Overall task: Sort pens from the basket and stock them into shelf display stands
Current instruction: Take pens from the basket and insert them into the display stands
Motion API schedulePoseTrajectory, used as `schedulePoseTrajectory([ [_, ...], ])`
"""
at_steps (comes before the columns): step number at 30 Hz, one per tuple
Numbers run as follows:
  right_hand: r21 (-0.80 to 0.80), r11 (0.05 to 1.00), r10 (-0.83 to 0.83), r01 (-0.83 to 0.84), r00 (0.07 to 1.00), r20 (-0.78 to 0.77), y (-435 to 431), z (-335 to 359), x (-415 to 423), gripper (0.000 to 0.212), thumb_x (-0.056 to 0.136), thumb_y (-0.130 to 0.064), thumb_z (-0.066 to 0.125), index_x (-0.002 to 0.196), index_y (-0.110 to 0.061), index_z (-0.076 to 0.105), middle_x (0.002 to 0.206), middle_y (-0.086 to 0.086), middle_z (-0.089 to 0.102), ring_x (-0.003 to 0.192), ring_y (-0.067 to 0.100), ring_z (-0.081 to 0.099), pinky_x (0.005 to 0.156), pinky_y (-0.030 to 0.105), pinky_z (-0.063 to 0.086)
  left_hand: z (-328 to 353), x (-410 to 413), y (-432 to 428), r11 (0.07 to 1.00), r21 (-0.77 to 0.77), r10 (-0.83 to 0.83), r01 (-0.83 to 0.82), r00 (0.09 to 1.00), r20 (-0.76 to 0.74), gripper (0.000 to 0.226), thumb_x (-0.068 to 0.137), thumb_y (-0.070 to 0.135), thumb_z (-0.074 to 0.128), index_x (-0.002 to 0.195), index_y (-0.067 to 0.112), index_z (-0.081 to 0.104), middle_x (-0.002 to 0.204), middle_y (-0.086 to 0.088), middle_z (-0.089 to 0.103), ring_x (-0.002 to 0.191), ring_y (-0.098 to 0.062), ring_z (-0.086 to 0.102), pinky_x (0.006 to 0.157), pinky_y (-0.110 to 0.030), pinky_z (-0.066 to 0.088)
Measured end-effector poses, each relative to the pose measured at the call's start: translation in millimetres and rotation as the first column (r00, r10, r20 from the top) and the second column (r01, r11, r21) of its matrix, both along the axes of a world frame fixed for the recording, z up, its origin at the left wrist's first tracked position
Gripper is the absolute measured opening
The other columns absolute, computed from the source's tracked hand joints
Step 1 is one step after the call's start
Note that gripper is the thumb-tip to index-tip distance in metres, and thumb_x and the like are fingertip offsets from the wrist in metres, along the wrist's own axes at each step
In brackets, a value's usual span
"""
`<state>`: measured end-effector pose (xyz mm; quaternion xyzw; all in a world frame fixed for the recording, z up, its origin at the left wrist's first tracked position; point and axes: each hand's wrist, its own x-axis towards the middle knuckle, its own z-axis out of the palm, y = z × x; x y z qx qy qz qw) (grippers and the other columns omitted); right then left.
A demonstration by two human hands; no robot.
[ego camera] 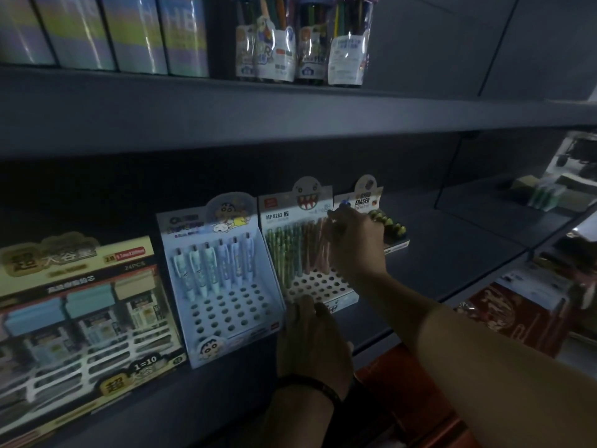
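— Where do the hands sit on the dark grey metal shelf (452,240)?

— The left hand (315,344) rests at the front edge of the shark-faced cardboard pen stand (318,287); the right hand (355,244) is up at that stand's back rows, among the green and pink pens (298,250).

— And around them?

— Left of both hands stands the pale blue cartoon pen stand (226,305), with pens in its back row. Further left lies the big yellow-topped display box (80,318). Behind the right hand, to its right, sits the eraser display (392,227). Above the hands, on the upper shelf, stand clear pencil tubes (303,40).
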<state>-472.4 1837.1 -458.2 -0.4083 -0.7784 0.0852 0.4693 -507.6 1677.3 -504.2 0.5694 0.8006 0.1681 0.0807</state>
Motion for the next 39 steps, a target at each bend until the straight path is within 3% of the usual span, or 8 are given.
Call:
schedulePoseTrajectory([
  [11, 0.095, 0.995, -0.009, -0.002, 0.993, 0.121, 1.4, 0.5, -4.0, 0.017, 0.096, -0.003, 0.061, 0.094, -0.012, 0.076, 0.076, 0.006, 0.072, 0.059, 0.021, 0.065, 0.056, 0.043, 0.058, -1.3, 3.7, 4.1, 1.0, -0.01, 0.004, -0.004, 1.0, -0.013, 0.074, 0.092, 0.052, 0.06, 0.147, 0.01, 0.035, 0.152, -0.008, 0.022, 0.145, -0.032, 0.018, 0.116, -0.046, 0.033],
  [18, -0.132, 0.988, -0.019, 0.081, 0.909, 0.417, -0.3, 7.6, -3.3, 0.022, 0.102, -0.013, 0.055, 0.113, -0.02, 0.073, 0.093, 0.007, 0.074, 0.079, 0.025, 0.072, 0.072, 0.045, 0.065, -0.1, 5.7, 6.5, 0.998, -0.058, 0.004, -0.004, 1.0, 0.007, 0.074, 0.094, 0.052, 0.058, 0.15, 0.012, 0.032, 0.157, -0.009, 0.017, 0.148, -0.033, 0.013, 0.117, -0.049, 0.033],
  [23, -0.059, 0.993, 0.114, -0.101, 0.947, 0.299, -11.9, 14.7, 25.6, 0.039, 0.103, -0.016, 0.056, 0.139, -0.028, 0.063, 0.102, 0.013, 0.078, 0.075, 0.027, 0.074, 0.067, 0.048, 0.065, -8.5, 3.8, 4.3, 1.0, -0.002, -0.023, 0.023, 0.998, 0.054, 0.066, 0.094, 0.051, 0.057, 0.149, 0.02, 0.036, 0.159, -0.01, 0.017, 0.15, -0.034, 0.008, 0.119, -0.047, 0.03],
  [26, 0.007, 0.986, 0.154, -0.164, 0.935, 0.318, -34.0, 17.8, 64.4, 0.024, 0.1, -0.014, 0.058, 0.115, -0.02, 0.076, 0.092, 0.007, 0.077, 0.071, 0.02, 0.071, 0.065, 0.043, 0.063, -7.6, 9.3, -2.3, 0.995, 0.099, -0.036, 0.024, 0.991, 0.127, 0.056, 0.093, 0.047, 0.061, 0.142, 0.026, 0.044, 0.155, -0.009, 0.023, 0.148, -0.034, 0.012, 0.118, -0.047, 0.031],
  [28, -0.08, 0.99, 0.14, -0.118, 0.911, 0.387, -53.5, 17.3, 99.4, 0.016, 0.096, -0.017, 0.061, 0.094, -0.019, 0.077, 0.088, 0.005, 0.075, 0.075, 0.022, 0.071, 0.068, 0.042, 0.061, -3.2, 16.4, -8.2, 0.987, 0.151, -0.067, 0.046, 0.988, 0.136, 0.047, 0.091, 0.043, 0.062, 0.134, 0.028, 0.051, 0.144, -0.005, 0.032, 0.14, -0.03, 0.026, 0.113, -0.044, 0.038],
  [31, -0.198, 0.98, 0.103, -0.012, 0.885, 0.454, -84.9, 6.3, 163.6, 0.016, 0.086, -0.022, 0.071, 0.099, -0.019, 0.079, 0.095, 0.003, 0.078, 0.085, 0.017, 0.072, 0.08, 0.033, 0.059, 1.5, 36.8, -18.7, 0.976, 0.147, -0.183, 0.159, 0.969, 0.167, 0.032, 0.093, 0.043, 0.059, 0.122, 0.03, 0.059, 0.127, 0.0, 0.054, 0.119, -0.023, 0.052, 0.096, -0.034, 0.047],
  [35, -0.433, 0.9, 0.25, -0.044, 0.866, 0.432, -137.2, -23.0, 254.3, 0.007, 0.093, -0.028, 0.072, 0.089, -0.026, 0.078, 0.071, -0.013, 0.074, 0.067, -0.005, 0.068, 0.072, 0.016, 0.054, -7.2, 82.3, -36.8, 0.907, 0.002, -0.399, 0.421, 0.858, 0.323, 0.015, 0.097, 0.039, 0.06, 0.085, 0.03, 0.059, 0.086, 0.015, 0.063, 0.088, -0.01, 0.065, 0.072, -0.02, 0.044],
  [39, -0.605, 0.787, 0.33, 0.126, 0.743, 0.583, -176.1, -63.1, 334.2, 0.011, 0.095, -0.033, 0.067, 0.089, -0.03, 0.077, 0.083, -0.019, 0.071, 0.079, -0.006, 0.064, 0.072, 0.008, 0.042, -41.9, 137.0, -49.9, 0.775, -0.186, -0.538, 0.603, 0.786, 0.305, 0.015, 0.093, 0.043, 0.064, 0.1, 0.031, 0.07, 0.088, 0.017, 0.068, 0.083, -0.001, 0.064, 0.075, -0.02, 0.05],
])
